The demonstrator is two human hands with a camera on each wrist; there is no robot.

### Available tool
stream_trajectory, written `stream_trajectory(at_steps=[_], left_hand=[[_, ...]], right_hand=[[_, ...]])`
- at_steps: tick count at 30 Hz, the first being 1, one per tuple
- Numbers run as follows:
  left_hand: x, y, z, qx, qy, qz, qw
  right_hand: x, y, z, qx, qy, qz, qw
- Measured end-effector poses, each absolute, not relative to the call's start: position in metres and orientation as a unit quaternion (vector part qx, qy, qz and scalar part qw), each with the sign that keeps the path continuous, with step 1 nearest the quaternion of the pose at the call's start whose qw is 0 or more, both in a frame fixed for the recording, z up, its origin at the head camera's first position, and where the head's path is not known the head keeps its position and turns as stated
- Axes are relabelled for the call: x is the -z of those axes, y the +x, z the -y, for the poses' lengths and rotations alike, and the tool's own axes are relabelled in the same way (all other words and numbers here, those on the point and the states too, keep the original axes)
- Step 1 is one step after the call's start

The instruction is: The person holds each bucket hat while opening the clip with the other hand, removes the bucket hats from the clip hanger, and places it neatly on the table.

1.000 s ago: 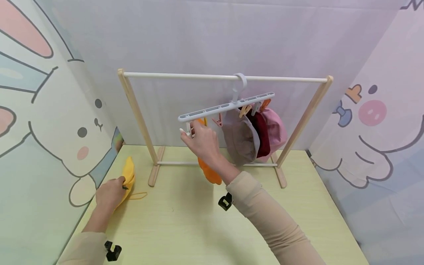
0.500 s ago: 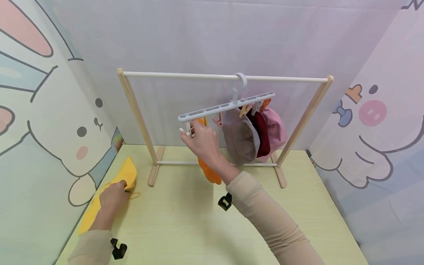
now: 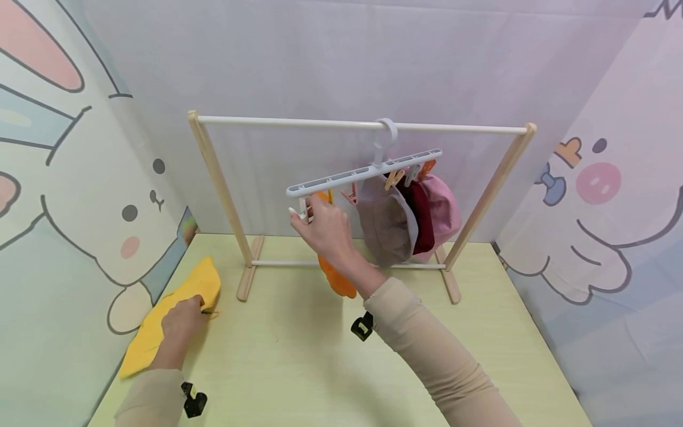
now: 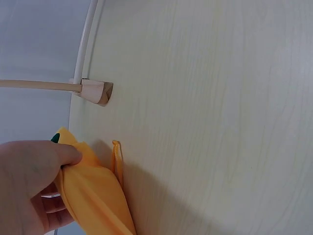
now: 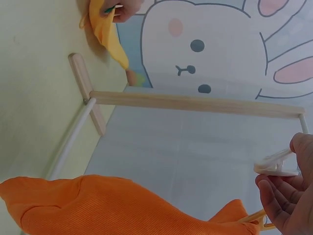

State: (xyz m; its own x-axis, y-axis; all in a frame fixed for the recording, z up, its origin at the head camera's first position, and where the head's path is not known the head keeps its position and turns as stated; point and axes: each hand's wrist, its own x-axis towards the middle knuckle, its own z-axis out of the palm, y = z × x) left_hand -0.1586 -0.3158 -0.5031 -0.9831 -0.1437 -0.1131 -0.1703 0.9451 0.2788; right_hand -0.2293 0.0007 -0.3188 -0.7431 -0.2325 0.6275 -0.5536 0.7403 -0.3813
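Hats (image 3: 386,228) and orange cloth (image 5: 112,205) hang clipped on hanger (image 3: 349,176); yellow cloth (image 3: 146,341), left hand (image 3: 184,323) pinching it, unclipped; right hand (image 3: 326,228) pinches white clothespin (image 5: 266,166).

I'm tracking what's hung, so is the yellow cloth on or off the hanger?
Off: the left hand holds the yellow cloth down at left, apart from the hanger.

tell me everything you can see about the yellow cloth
The yellow cloth is plain and looks like soft, thin fabric with loose folds. A thin yellow cord loop sticks out at one side, and a small dark green piece shows by the fingers. The left hand pinches it near an edge, thumb uppermost in the left wrist view. In the head view it slants along the left side of the table, left of the rack. Whether it rests on the table is unclear.
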Motion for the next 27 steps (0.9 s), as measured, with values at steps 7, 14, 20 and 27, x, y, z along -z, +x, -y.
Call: stream_trajectory(at_steps=[7,14,20,27], left_hand=[[0.510,-0.160,0.315,-0.151,-0.081,-0.984,0.055],[0.517,-0.156,0.312,-0.158,-0.076,-0.983,0.059],[0.520,-0.154,0.308,-0.154,-0.074,-0.982,0.076],[0.524,-0.152,0.307,-0.153,-0.073,-0.982,0.088]], right_hand=[[0.318,-0.229,-0.001,-0.286,0.222,0.890,0.278],[0.318,-0.229,0.000,-0.286,0.221,0.888,0.284],[0.317,-0.228,0.000,-0.292,0.223,0.884,0.289],[0.316,-0.227,0.000,-0.295,0.218,0.886,0.285]])
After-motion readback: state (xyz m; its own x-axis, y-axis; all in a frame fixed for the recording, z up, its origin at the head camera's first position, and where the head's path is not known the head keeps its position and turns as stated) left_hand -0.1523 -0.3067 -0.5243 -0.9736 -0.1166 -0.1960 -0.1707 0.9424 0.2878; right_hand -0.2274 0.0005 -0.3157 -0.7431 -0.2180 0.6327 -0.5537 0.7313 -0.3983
